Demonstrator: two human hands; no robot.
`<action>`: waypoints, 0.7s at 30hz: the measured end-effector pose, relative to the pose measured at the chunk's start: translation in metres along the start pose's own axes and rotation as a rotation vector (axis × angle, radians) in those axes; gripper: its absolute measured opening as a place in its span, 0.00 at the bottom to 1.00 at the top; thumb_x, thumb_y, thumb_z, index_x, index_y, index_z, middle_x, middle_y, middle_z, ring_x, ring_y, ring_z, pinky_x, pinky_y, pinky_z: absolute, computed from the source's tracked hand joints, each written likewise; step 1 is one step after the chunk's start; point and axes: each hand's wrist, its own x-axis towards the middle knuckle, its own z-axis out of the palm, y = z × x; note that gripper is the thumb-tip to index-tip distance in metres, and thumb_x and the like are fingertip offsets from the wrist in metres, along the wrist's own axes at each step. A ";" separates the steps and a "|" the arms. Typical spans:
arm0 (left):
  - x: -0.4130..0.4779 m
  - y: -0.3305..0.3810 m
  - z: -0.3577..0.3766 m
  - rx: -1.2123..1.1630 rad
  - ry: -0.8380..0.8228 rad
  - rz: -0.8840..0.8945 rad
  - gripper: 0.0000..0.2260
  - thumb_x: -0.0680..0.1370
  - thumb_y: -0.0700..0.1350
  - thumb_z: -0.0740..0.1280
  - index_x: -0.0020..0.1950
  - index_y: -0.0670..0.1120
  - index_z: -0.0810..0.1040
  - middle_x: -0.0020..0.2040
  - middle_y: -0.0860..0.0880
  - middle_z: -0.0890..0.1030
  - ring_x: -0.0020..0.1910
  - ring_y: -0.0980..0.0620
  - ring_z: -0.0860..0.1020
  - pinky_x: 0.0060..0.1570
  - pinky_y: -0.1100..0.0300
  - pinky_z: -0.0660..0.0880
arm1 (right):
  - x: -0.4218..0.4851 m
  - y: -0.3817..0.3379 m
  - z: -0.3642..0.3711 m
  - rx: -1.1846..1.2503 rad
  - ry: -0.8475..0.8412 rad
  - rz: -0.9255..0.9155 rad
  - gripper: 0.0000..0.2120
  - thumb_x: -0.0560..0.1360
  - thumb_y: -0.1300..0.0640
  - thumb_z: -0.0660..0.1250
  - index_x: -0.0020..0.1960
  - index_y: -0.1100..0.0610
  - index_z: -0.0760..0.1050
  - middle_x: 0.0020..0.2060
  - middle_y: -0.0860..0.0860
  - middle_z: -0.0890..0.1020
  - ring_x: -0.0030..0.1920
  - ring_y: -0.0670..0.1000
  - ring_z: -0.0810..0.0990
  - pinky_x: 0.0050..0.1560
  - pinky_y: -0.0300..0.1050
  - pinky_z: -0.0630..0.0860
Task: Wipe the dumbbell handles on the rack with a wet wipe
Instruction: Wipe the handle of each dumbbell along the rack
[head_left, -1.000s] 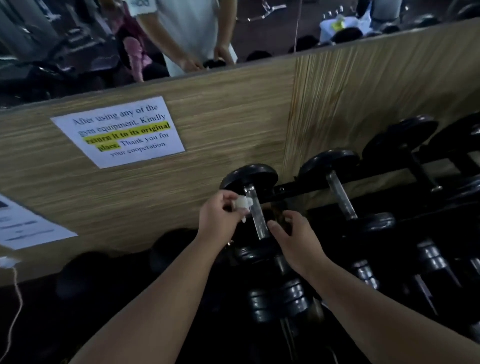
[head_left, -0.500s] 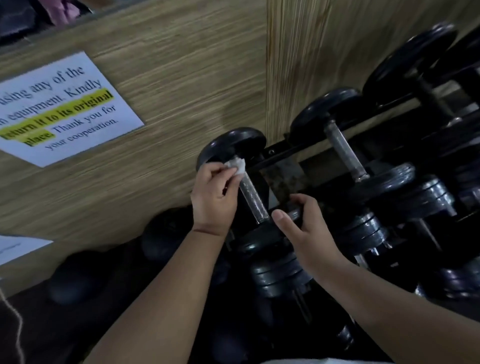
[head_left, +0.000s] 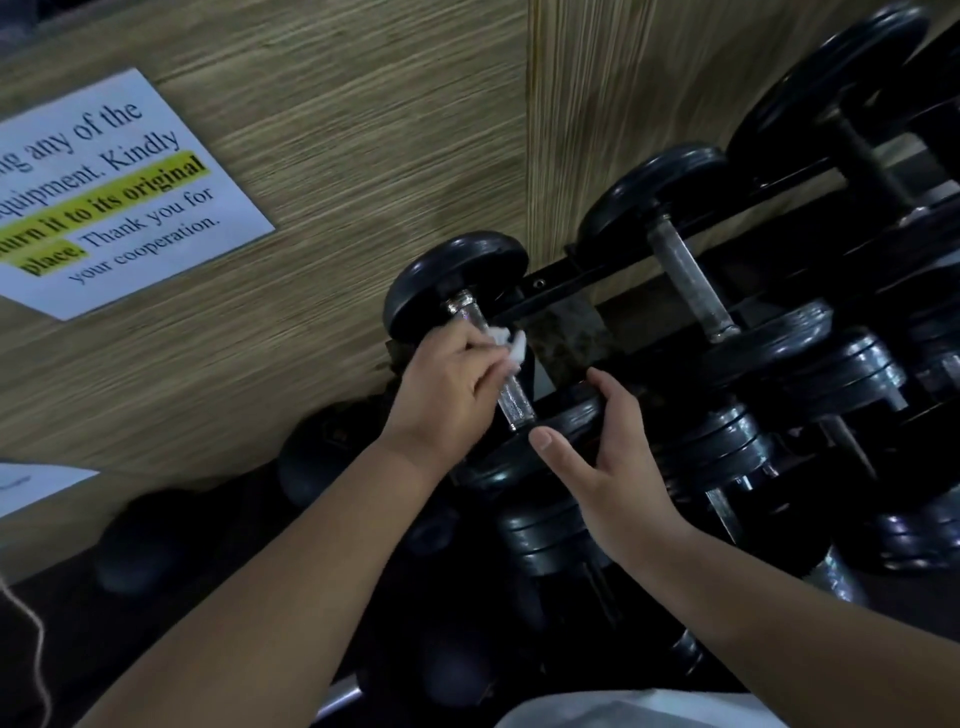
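The leftmost dumbbell on the top rack rail has a chrome handle (head_left: 514, 402) between a black far plate (head_left: 452, 280) and a black near plate (head_left: 566, 415). My left hand (head_left: 447, 389) wraps the middle of that handle, pinching a small white wet wipe (head_left: 509, 348) against it. My right hand (head_left: 613, 467) holds the near plate, thumb in front and fingers over the rim. A second dumbbell's handle (head_left: 691, 280) lies to the right on the black rack rail (head_left: 561, 286).
Several more black dumbbells (head_left: 779, 415) fill the rack to the right and on the lower tier. A wood-grain wall (head_left: 311, 130) with a printed notice (head_left: 104, 197) stands behind. Dark round dumbbell heads (head_left: 150, 545) sit low on the left.
My left hand slid the wipe down the handle from its far end toward the middle. The right hand stayed on the near plate. The view moved closer.
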 end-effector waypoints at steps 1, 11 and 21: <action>-0.006 0.002 -0.001 -0.029 -0.034 0.017 0.06 0.78 0.40 0.74 0.54 0.40 0.87 0.49 0.48 0.81 0.53 0.57 0.77 0.59 0.74 0.69 | -0.001 -0.001 0.001 0.001 0.008 0.004 0.44 0.70 0.33 0.68 0.78 0.42 0.51 0.70 0.32 0.57 0.69 0.31 0.57 0.64 0.35 0.58; 0.018 0.000 -0.009 -0.064 -0.017 -0.052 0.05 0.78 0.36 0.73 0.52 0.40 0.87 0.49 0.53 0.79 0.53 0.63 0.76 0.58 0.78 0.70 | -0.001 -0.002 -0.003 -0.019 0.003 -0.008 0.42 0.71 0.33 0.67 0.78 0.44 0.53 0.73 0.38 0.60 0.61 0.26 0.62 0.54 0.28 0.63; 0.032 -0.011 -0.018 -0.012 -0.193 0.067 0.04 0.79 0.38 0.72 0.51 0.40 0.87 0.50 0.48 0.81 0.52 0.58 0.78 0.55 0.77 0.70 | 0.000 -0.001 -0.004 -0.060 0.003 -0.002 0.41 0.72 0.32 0.67 0.77 0.43 0.54 0.74 0.39 0.60 0.57 0.28 0.66 0.50 0.31 0.66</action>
